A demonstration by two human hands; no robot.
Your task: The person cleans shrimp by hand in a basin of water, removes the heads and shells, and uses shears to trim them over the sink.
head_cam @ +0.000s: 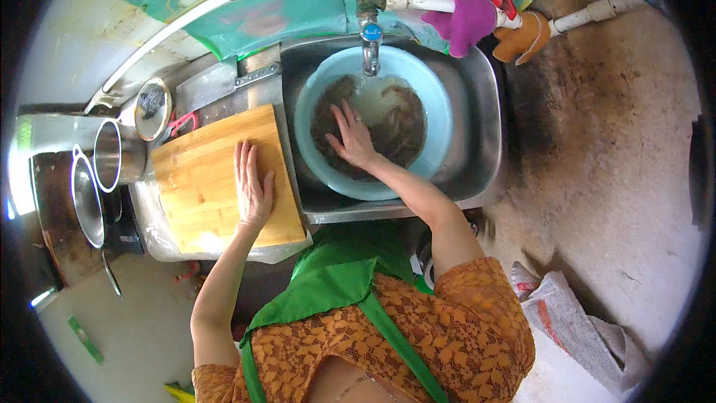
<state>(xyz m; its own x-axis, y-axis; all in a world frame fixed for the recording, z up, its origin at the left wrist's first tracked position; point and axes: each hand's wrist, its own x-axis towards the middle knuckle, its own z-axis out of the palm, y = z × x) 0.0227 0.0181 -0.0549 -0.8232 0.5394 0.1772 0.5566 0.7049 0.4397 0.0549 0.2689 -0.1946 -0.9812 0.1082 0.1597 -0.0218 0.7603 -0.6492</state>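
Note:
My left hand (253, 186) lies flat on a wooden cutting board (196, 190), its fingers extended and holding nothing. The board sits on the counter to the left of a steel sink (478, 123). In the sink stands a light blue plastic basin (442, 140) with water and a dark brown, stringy mass (403, 134) that I cannot identify. My right hand (353, 137) is over the left part of the basin, fingers apart, at or just above the water. A metal faucet (371, 56) points down over the basin's far side, where the water looks stirred and bubbly.
Behind the board lie a cleaver (210, 87) and red-handled scissors (183, 122), beside a round lidded container (152, 109). A steel pot (130, 154) and a pan (88, 201) stand at the left. A purple cloth (464, 19) and an orange cloth (523, 39) hang on the pipe.

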